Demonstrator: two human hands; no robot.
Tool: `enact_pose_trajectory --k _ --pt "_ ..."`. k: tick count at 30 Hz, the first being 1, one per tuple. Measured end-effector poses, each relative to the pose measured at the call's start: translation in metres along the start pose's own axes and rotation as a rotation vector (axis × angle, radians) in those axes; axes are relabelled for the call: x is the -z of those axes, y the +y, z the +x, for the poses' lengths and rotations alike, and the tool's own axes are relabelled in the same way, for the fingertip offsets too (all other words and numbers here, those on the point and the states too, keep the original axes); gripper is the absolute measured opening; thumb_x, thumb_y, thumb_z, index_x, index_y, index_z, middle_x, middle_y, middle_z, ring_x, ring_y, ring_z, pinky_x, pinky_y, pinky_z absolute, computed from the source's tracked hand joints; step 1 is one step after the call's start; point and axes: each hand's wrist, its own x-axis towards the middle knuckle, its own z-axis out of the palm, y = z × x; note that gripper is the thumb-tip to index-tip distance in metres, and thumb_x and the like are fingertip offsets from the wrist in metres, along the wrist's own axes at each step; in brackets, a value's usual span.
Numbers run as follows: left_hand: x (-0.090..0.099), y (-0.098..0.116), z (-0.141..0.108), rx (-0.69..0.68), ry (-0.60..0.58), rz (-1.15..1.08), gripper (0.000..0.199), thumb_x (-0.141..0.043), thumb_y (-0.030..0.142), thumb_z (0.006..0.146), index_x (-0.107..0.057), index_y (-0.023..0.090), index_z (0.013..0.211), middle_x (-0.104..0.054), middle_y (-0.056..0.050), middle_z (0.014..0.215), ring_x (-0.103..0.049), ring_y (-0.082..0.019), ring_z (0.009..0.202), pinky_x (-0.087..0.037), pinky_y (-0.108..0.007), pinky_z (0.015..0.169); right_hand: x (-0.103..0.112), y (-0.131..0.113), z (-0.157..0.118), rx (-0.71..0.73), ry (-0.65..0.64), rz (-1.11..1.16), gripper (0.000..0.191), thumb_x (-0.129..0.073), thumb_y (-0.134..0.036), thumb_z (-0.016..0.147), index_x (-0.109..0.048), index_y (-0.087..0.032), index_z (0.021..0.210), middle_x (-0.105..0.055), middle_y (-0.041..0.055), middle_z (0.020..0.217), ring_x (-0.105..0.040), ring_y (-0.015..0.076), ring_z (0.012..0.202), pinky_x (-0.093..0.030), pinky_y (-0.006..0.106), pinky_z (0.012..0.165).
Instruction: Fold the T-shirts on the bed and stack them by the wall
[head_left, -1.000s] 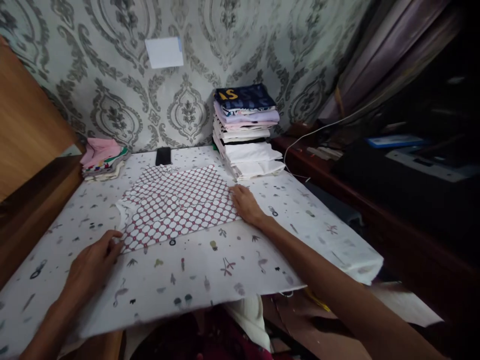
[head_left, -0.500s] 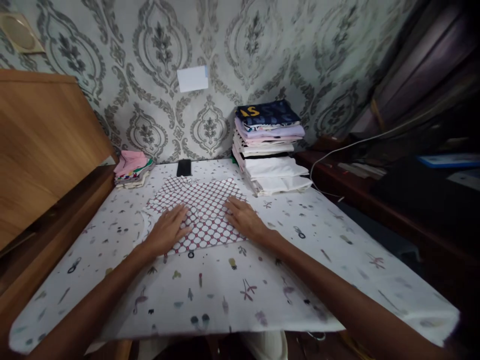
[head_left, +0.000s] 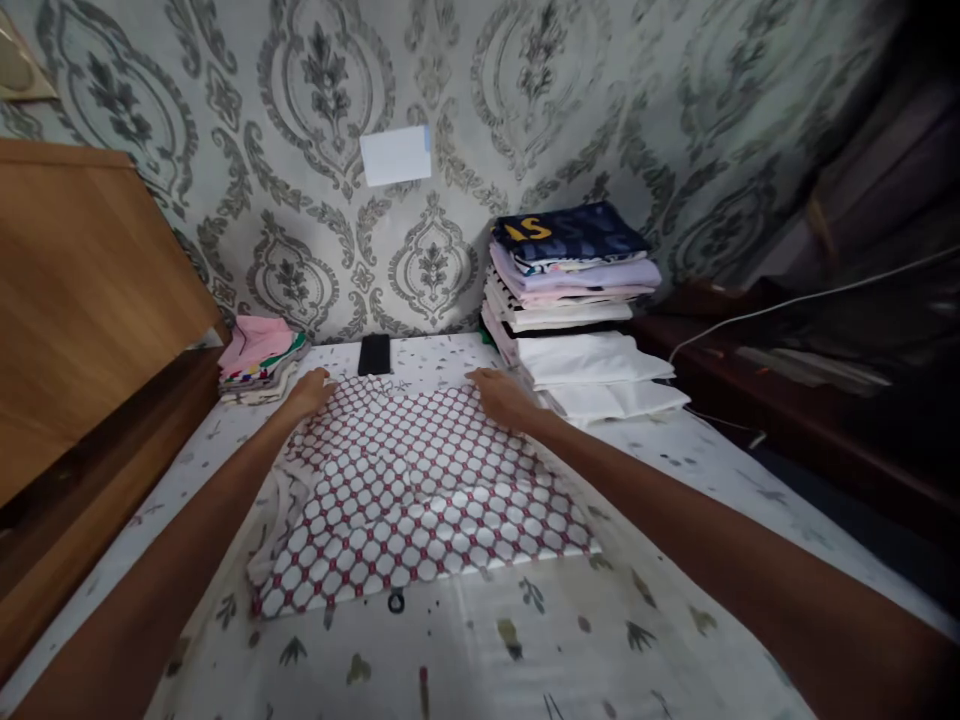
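A white cloth with a red and grey lattice pattern (head_left: pixel 427 480) lies spread on the table, its near edge toward me. At its far left corner is my left hand (head_left: pixel 309 392), fingers bent together at the cloth's edge. My right hand (head_left: pixel 501 396) is at the far right corner, its fingers closed on the fabric there. The fingertips of both hands are small and partly hidden by the hands themselves.
Folded clothes (head_left: pixel 581 310) stand in a tall stack at the back right, close to my right hand. A smaller stack (head_left: pixel 259 360) and a black phone-like object (head_left: pixel 374 355) are at the back left. A wooden panel (head_left: pixel 90 300) borders the left side.
Both hands have moved from the cloth's middle to its far corners, and their fingers have closed. The cloth and table appear larger, as the view has come nearer.
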Motion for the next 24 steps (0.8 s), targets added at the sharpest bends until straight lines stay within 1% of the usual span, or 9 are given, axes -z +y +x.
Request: enact_pose_trajectory --k 3,6,8,10,12,15,18,21,24 --pt "-0.014 -0.007 0.029 0.103 0.019 -0.017 0.029 -0.063 0.03 0.072 -0.065 0.017 0.098 -0.072 -0.014 0.101 -0.064 -0.032 0.107 -0.048 -0.038 0.089 -0.01 0.009 0.016 -0.01 -0.023 -0.055 0.047 -0.045 -0.003 0.088 -0.059 -0.012 0.132 -0.064 0.0176 0.129 -0.057 0.0276 0.118 -0.043 0.036 0.095" --pt "-0.025 -0.006 0.042 0.166 0.012 -0.07 0.02 -0.068 0.024 0.063 -0.063 0.019 0.082 -0.071 -0.009 0.081 -0.066 -0.031 0.096 -0.048 -0.035 0.077 -0.01 0.013 0.021 -0.02 -0.016 -0.072 0.036 -0.05 -0.008 0.086 -0.066 -0.015 0.118 -0.068 0.015 0.116 -0.059 0.0266 0.111 -0.043 0.033 0.09" --pt "-0.023 -0.001 0.043 0.167 0.007 -0.129 0.013 -0.067 0.023 0.061 -0.06 0.019 0.071 -0.066 -0.006 0.069 -0.066 -0.028 0.085 -0.046 -0.033 0.07 -0.006 0.012 0.021 -0.032 -0.014 -0.078 0.029 -0.052 -0.01 0.085 -0.069 -0.015 0.108 -0.069 0.0133 0.109 -0.061 0.025 0.105 -0.043 0.031 0.087" --pt "-0.013 0.005 0.036 0.133 0.016 -0.197 0.012 -0.065 0.026 0.063 -0.057 0.02 0.069 -0.062 -0.003 0.065 -0.063 -0.023 0.078 -0.045 -0.03 0.066 0.001 0.011 0.019 -0.044 -0.004 -0.074 0.025 -0.053 -0.01 0.083 -0.069 -0.015 0.101 -0.07 0.0125 0.104 -0.061 0.0244 0.101 -0.042 0.03 0.084" --pt "0.005 0.008 0.017 0.043 0.026 -0.313 0.016 -0.063 0.034 0.067 -0.055 0.02 0.072 -0.06 0.0 0.068 -0.06 -0.019 0.073 -0.044 -0.027 0.064 0.007 0.01 0.012 -0.044 0.038 -0.055 0.023 -0.053 -0.009 0.082 -0.069 -0.015 0.097 -0.069 0.0116 0.101 -0.061 0.0242 0.099 -0.042 0.03 0.082" --pt "0.037 0.003 -0.034 -0.208 -0.047 -0.532 0.029 -0.064 0.046 0.07 -0.056 0.02 0.079 -0.059 0.001 0.074 -0.055 -0.015 0.069 -0.044 -0.026 0.063 0.015 0.01 -0.009 0.001 0.122 -0.025 0.02 -0.053 -0.008 0.081 -0.067 -0.014 0.094 -0.068 0.0111 0.097 -0.059 0.0241 0.096 -0.041 0.03 0.082" --pt "0.056 -0.008 -0.094 -0.358 -0.19 -0.425 0.032 -0.063 0.051 0.076 -0.06 0.021 0.087 -0.063 0.0 0.083 -0.055 -0.016 0.07 -0.045 -0.027 0.065 0.017 0.013 -0.038 0.095 0.174 -0.058 0.019 -0.05 -0.008 0.084 -0.066 -0.015 0.092 -0.066 0.0125 0.097 -0.057 0.0254 0.097 -0.041 0.032 0.085" --pt "0.05 -0.02 -0.142 -0.498 -0.284 -0.181 0.023 -0.055 0.044 0.085 -0.061 0.022 0.085 -0.066 -0.004 0.092 -0.059 -0.02 0.084 -0.047 -0.03 0.075 0.013 0.013 -0.062 0.183 0.144 -0.109 0.02 -0.047 -0.009 0.088 -0.065 -0.015 0.092 -0.065 0.0137 0.098 -0.055 0.0269 0.097 -0.039 0.034 0.087" --pt "0.032 -0.03 -0.167 -0.57 -0.264 -0.032 0.019 -0.047 0.035 0.089 -0.06 0.022 0.086 -0.066 -0.007 0.099 -0.058 -0.023 0.094 -0.048 -0.033 0.082 0.01 0.011 -0.073 0.183 0.114 -0.114 0.023 -0.044 -0.007 0.089 -0.065 -0.015 0.094 -0.066 0.0142 0.098 -0.055 0.0273 0.097 -0.039 0.035 0.086"
